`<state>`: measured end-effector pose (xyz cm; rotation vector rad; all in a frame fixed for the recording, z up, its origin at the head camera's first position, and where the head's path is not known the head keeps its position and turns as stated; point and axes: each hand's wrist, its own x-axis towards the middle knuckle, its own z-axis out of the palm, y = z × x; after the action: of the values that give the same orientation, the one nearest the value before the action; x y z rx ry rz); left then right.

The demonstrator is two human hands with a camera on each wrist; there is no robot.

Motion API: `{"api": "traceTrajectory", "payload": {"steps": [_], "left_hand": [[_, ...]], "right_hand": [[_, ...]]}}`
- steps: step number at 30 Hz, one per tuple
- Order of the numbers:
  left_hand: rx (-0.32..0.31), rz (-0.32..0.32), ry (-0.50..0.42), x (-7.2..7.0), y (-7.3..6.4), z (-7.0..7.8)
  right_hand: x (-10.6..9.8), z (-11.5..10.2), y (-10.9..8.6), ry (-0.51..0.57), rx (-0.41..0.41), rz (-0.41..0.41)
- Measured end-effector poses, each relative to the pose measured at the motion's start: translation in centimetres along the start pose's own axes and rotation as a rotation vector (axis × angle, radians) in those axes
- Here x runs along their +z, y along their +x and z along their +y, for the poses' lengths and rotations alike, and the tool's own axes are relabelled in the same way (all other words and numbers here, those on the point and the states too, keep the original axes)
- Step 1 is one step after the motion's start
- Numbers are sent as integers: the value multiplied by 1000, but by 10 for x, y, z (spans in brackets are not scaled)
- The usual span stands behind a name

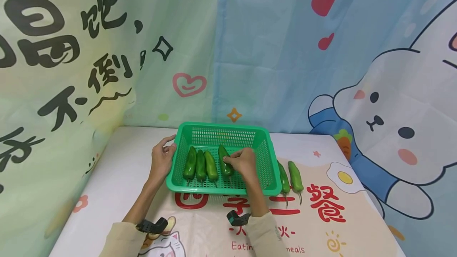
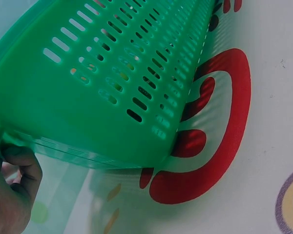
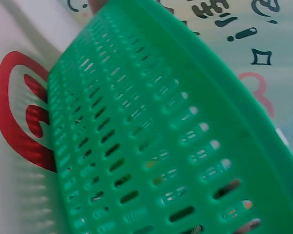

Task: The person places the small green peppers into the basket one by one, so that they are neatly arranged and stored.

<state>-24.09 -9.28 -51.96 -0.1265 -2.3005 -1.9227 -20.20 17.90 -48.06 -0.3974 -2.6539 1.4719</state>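
Note:
A green plastic basket [image 1: 221, 190] with slotted walls stands on the table. My left hand [image 1: 163, 161] grips its left rim; in the left wrist view the curled fingers [image 2: 27, 168] meet the rim. Inside the basket, three green peppers [image 1: 200, 164] lie side by side toward the left, stems toward me. My right hand [image 1: 244, 162] reaches over the near rim and pinches a fourth green pepper [image 1: 222, 153] to the right of those. The right wrist view shows mostly the basket's outer wall [image 3: 136, 107], which hides the right hand's fingers.
Two more green peppers [image 1: 295, 175] lie on the table just right of the basket, the nearer one close to its wall. A printed cloth [image 1: 321, 233] with red characters covers the tabletop. Behind the table hangs a patterned curtain [image 1: 250, 70].

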Motion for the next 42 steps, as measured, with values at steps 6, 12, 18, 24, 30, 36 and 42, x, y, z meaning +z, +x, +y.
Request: {"api": "traceTrajectory", "payload": {"steps": [6, 12, 18, 24, 30, 36, 42], "left_hand": [[1, 6, 12, 2, -1, -1], [5, 9, 6, 0, -1, -1], [1, -2, 13, -1, -2, -1], [-2, -3, 11, -1, -1, 1], [12, -3, 8, -1, 2, 0], [24, -5, 15, -2, 2, -1], [18, -11, 7, -1, 0, 0]], "right_hand": [[7, -3, -2, -93, -50, 14], [20, -8, 2, -183, -27, 11], [35, -5, 9, -208, -9, -12], [52, 15, 32, -268, -22, -23], [64, 36, 54, -307, -37, -32], [62, 28, 51, -323, -12, -22], [41, -6, 21, -303, 46, -17]]}}
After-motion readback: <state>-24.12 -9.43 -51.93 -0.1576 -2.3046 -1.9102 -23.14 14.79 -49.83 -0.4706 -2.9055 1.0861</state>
